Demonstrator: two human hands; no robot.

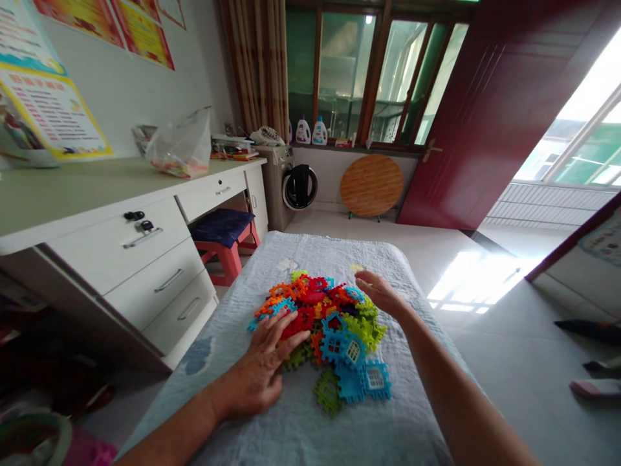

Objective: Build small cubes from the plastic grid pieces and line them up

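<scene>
A heap of interlocking plastic building blocks [315, 314] lies on a pale blue quilted cover [233, 401]. The pieces are red, orange, blue and green, with notched edges; some carry window frames. My left hand [262, 366] rests at the heap's left side, fingers spread over the red and orange pieces, gripping none that I can see. On the far right side, my right hand [378, 291] is beside the heap, fingers stretched out and nothing visible in them. Blue window blocks [363, 378] and a dark green block [328, 391] lie at the near edge of the pile.
To the left stands a white desk [130, 243] with a plastic bag [182, 145] on top. A red stool [228, 259] with a dark cushion is beside it. Farther back are a washing machine [276, 188], a round wooden tabletop [372, 186] and a dark red door [466, 123].
</scene>
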